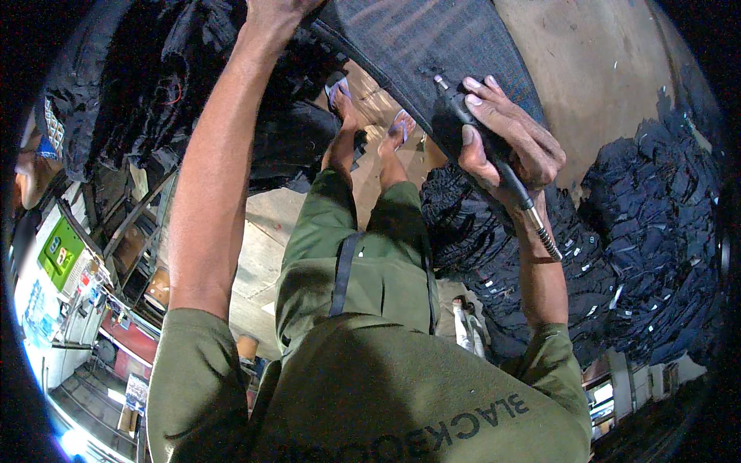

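A dark denim trouser leg [440, 38] stretches out in front of me, faded in streaks toward the top edge of the head view. My right hand [513, 135] is closed round a black rotary grinder handpiece [457, 104]. The tool's small pinkish tip points at the denim, next to a small dark worn spot; whether it touches the cloth I cannot tell. A spring-sheathed cord end [545, 235] comes out below my wrist. At the top edge, my left hand [279, 8] is by the denim's left side, its fingers cut off by the frame.
Dark garments hang or lie heaped [154, 85] on the left. On the right, a large pile of dark denim [648, 231] rests on the brown floor [594, 69]. My feet in flip-flops stand below the denim. Another person's foot [35, 177] shows at the far left.
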Demonstrator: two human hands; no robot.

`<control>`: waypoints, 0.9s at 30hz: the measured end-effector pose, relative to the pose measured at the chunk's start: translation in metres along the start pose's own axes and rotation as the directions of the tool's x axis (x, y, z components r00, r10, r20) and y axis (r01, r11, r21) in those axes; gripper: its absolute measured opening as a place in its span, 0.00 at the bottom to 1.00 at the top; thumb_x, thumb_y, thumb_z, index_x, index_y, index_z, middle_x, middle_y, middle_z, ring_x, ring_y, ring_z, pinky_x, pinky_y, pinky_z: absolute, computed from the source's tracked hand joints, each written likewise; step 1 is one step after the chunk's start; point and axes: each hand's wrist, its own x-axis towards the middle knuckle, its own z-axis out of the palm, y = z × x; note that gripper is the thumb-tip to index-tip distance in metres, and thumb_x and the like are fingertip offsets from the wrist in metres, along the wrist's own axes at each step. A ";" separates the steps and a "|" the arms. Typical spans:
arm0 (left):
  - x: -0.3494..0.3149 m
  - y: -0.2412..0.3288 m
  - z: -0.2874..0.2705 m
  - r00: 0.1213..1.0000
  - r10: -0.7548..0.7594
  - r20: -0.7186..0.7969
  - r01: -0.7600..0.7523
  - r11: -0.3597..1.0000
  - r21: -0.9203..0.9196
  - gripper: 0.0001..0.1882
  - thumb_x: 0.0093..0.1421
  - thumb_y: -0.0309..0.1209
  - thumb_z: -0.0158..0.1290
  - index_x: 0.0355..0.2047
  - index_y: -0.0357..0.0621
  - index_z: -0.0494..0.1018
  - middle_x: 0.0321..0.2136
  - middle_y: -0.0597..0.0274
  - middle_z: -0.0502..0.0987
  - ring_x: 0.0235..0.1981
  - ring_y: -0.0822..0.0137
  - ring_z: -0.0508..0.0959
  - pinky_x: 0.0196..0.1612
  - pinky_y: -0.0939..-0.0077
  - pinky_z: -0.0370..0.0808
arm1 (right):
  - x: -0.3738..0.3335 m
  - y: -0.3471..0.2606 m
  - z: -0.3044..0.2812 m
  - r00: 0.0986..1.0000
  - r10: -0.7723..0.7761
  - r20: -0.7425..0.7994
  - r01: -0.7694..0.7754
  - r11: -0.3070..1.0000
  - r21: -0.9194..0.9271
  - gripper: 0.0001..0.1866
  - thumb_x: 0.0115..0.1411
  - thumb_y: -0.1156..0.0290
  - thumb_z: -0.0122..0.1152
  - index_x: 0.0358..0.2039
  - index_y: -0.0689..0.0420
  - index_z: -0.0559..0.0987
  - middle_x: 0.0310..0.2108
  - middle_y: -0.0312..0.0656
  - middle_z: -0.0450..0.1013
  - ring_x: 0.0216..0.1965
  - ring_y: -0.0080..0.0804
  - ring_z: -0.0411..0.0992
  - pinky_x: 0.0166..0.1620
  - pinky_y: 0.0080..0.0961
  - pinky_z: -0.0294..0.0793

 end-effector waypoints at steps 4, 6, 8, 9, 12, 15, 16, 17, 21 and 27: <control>-0.001 0.001 0.000 1.000 -0.018 -0.009 0.018 1.000 0.021 0.27 0.55 0.42 0.74 0.45 0.36 0.78 0.45 0.46 0.82 0.50 0.46 0.81 0.57 0.56 0.75 | -0.001 0.002 0.000 1.000 -0.010 -0.018 0.010 1.000 0.015 0.15 0.52 0.79 0.72 0.43 0.65 0.87 0.42 0.53 0.86 0.49 0.47 0.86 0.61 0.49 0.82; -0.002 0.000 0.001 1.000 -0.018 -0.007 0.018 1.000 0.024 0.27 0.55 0.42 0.74 0.45 0.36 0.78 0.44 0.45 0.82 0.50 0.46 0.81 0.57 0.56 0.75 | -0.002 0.002 0.000 1.000 -0.010 -0.014 0.010 1.000 0.005 0.16 0.52 0.79 0.72 0.43 0.66 0.87 0.42 0.54 0.85 0.49 0.47 0.86 0.61 0.50 0.82; -0.002 0.000 0.001 1.000 -0.016 -0.008 0.016 0.999 0.033 0.27 0.55 0.42 0.74 0.46 0.36 0.78 0.44 0.45 0.82 0.50 0.46 0.81 0.57 0.56 0.75 | -0.003 0.002 0.000 1.000 -0.007 -0.017 0.008 1.000 0.018 0.16 0.51 0.80 0.72 0.43 0.66 0.87 0.42 0.55 0.85 0.49 0.47 0.86 0.60 0.51 0.82; -0.002 0.000 0.001 1.000 -0.012 -0.010 0.012 0.999 0.039 0.27 0.55 0.42 0.74 0.46 0.36 0.78 0.44 0.45 0.82 0.50 0.46 0.81 0.57 0.56 0.75 | -0.003 0.001 -0.001 1.000 -0.007 -0.022 0.007 1.000 0.024 0.16 0.51 0.80 0.71 0.42 0.66 0.87 0.42 0.55 0.85 0.49 0.47 0.86 0.60 0.51 0.82; -0.001 -0.001 0.001 1.000 -0.003 -0.012 0.003 1.000 0.030 0.27 0.55 0.42 0.74 0.46 0.36 0.78 0.45 0.45 0.82 0.50 0.46 0.81 0.57 0.56 0.75 | -0.002 0.001 -0.002 1.000 0.008 -0.029 -0.008 1.000 0.012 0.17 0.49 0.80 0.70 0.42 0.67 0.87 0.42 0.56 0.85 0.48 0.47 0.86 0.60 0.52 0.82; -0.001 -0.001 0.001 1.000 -0.014 -0.005 0.014 0.999 0.034 0.27 0.55 0.42 0.74 0.46 0.36 0.78 0.45 0.45 0.82 0.51 0.46 0.81 0.57 0.57 0.75 | -0.002 -0.001 -0.004 1.000 0.020 -0.015 -0.021 1.000 -0.021 0.17 0.48 0.80 0.70 0.41 0.68 0.86 0.42 0.57 0.85 0.48 0.48 0.86 0.60 0.53 0.82; -0.001 -0.001 0.001 1.000 -0.020 0.000 0.020 0.999 0.040 0.27 0.55 0.42 0.74 0.46 0.36 0.78 0.45 0.45 0.82 0.51 0.46 0.81 0.57 0.57 0.75 | -0.001 -0.002 -0.004 0.999 0.029 -0.020 -0.030 1.000 -0.008 0.17 0.48 0.80 0.69 0.41 0.68 0.86 0.42 0.57 0.85 0.48 0.48 0.86 0.60 0.53 0.82; -0.001 -0.002 0.001 1.000 -0.015 -0.006 0.015 0.999 0.040 0.27 0.55 0.42 0.74 0.46 0.36 0.78 0.45 0.46 0.82 0.51 0.47 0.81 0.57 0.57 0.75 | -0.002 -0.003 -0.005 0.999 0.039 -0.025 -0.039 0.999 0.004 0.16 0.48 0.80 0.69 0.41 0.68 0.86 0.42 0.57 0.85 0.48 0.48 0.86 0.60 0.53 0.82; -0.002 -0.003 0.002 1.000 -0.005 -0.017 0.006 0.999 0.038 0.27 0.55 0.42 0.74 0.46 0.37 0.78 0.45 0.46 0.82 0.51 0.47 0.81 0.57 0.57 0.76 | -0.002 -0.006 -0.007 0.995 0.083 -0.050 -0.083 0.997 0.005 0.16 0.49 0.81 0.68 0.41 0.68 0.86 0.41 0.58 0.85 0.48 0.49 0.85 0.60 0.53 0.82; -0.001 0.001 0.001 1.000 -0.017 -0.009 0.018 0.998 0.060 0.26 0.55 0.41 0.73 0.46 0.36 0.78 0.45 0.46 0.83 0.50 0.47 0.81 0.57 0.58 0.76 | -0.007 -0.013 -0.002 0.996 0.088 -0.009 -0.087 0.993 0.078 0.12 0.54 0.81 0.69 0.40 0.69 0.87 0.40 0.56 0.85 0.48 0.50 0.86 0.60 0.54 0.82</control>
